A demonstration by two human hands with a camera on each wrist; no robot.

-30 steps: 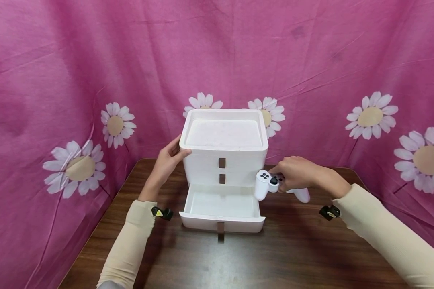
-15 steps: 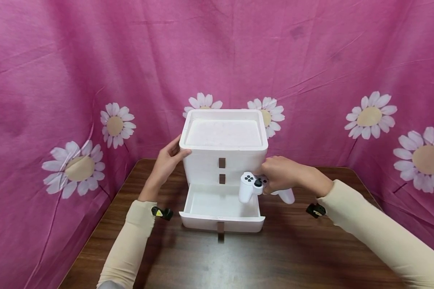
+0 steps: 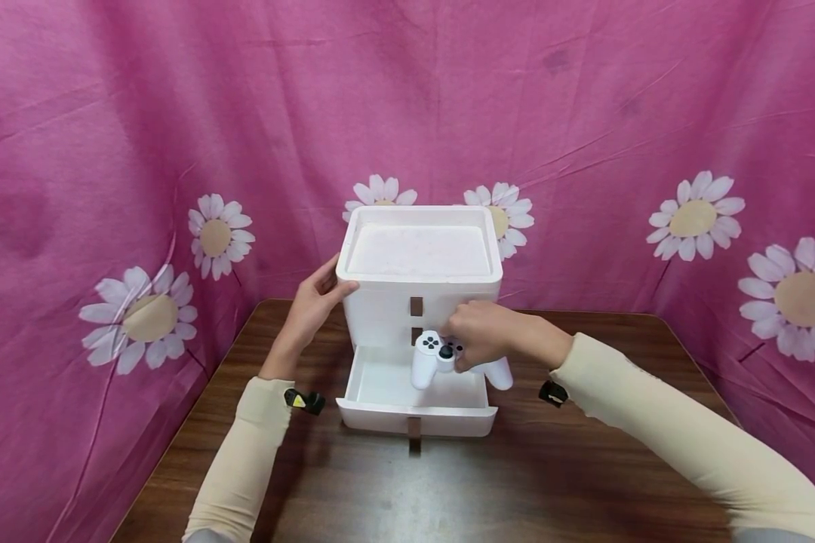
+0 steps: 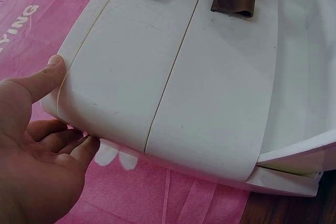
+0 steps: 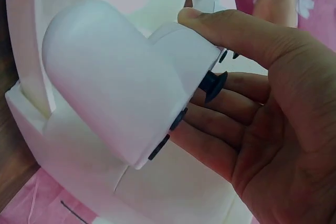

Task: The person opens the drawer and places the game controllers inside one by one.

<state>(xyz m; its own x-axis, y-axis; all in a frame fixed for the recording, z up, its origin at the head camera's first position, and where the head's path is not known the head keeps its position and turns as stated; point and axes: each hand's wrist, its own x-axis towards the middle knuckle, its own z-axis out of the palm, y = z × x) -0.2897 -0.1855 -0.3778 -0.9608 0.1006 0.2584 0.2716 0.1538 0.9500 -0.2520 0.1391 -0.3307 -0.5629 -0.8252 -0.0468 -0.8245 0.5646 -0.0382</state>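
My right hand (image 3: 482, 329) grips a white game controller (image 3: 425, 369) by its middle, over the pulled-out bottom drawer (image 3: 387, 381) of a white drawer unit (image 3: 380, 317). In the right wrist view the thumb presses the edge of the controller (image 5: 113, 77), and the fingers curl on its button side. One controller handle overlaps the drawer's right wall in the head view. My left hand (image 3: 312, 305) holds the unit's upper left corner. Its thumb lies on the front and its fingers bend against the side, as the left wrist view shows. The drawer's visible floor is bare.
The unit stands on a dark wooden table (image 3: 550, 467). Two upper drawers with brown pull tabs (image 3: 416, 306) are closed, and a shallow tray (image 3: 421, 253) forms the top. A pink curtain (image 3: 584, 113) with daisies hangs behind and at both sides.
My right hand has carried the controller leftward from beside the unit to over the bottom drawer, and slightly lower. My left hand has stayed on the corner.
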